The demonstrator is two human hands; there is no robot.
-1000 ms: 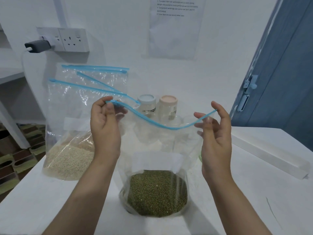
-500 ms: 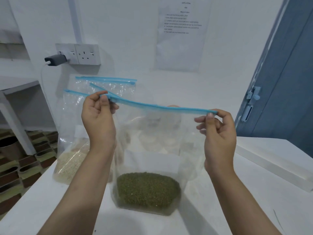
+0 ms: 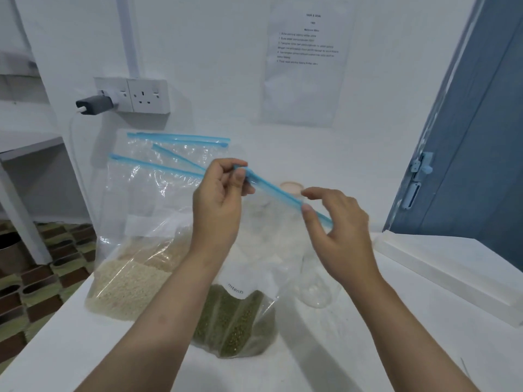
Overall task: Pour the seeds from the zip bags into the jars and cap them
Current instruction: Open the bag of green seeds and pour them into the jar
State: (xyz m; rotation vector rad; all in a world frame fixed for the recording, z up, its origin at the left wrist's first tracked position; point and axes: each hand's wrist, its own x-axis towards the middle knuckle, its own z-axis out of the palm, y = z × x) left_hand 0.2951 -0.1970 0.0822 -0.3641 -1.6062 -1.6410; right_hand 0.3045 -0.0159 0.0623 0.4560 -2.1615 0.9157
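A clear zip bag of green seeds [image 3: 235, 323] stands on the white table in front of me. Its blue zip strip [image 3: 278, 192] slants down to the right between my hands. My left hand [image 3: 219, 205] pinches the strip's left end. My right hand [image 3: 334, 219] has its thumb under the strip near the right end and its index finger raised just above it. Behind the bag, a jar with a pinkish lid [image 3: 291, 188] shows partly, and a clear jar [image 3: 314, 284] stands at the right. Other jars are blurred behind the plastic.
Bags of pale seeds [image 3: 133, 281] with blue zips lean against the wall at the left. A long white block [image 3: 441, 275] lies on the table at the right. A wall socket with a plugged charger [image 3: 96, 104] is behind; a blue door [image 3: 481, 137] stands at the right.
My hands have drawn closer together and the zip strip now tilts down to the right. The right hand slid inward along the strip and loosened its pinch. The bag's base shifted slightly.
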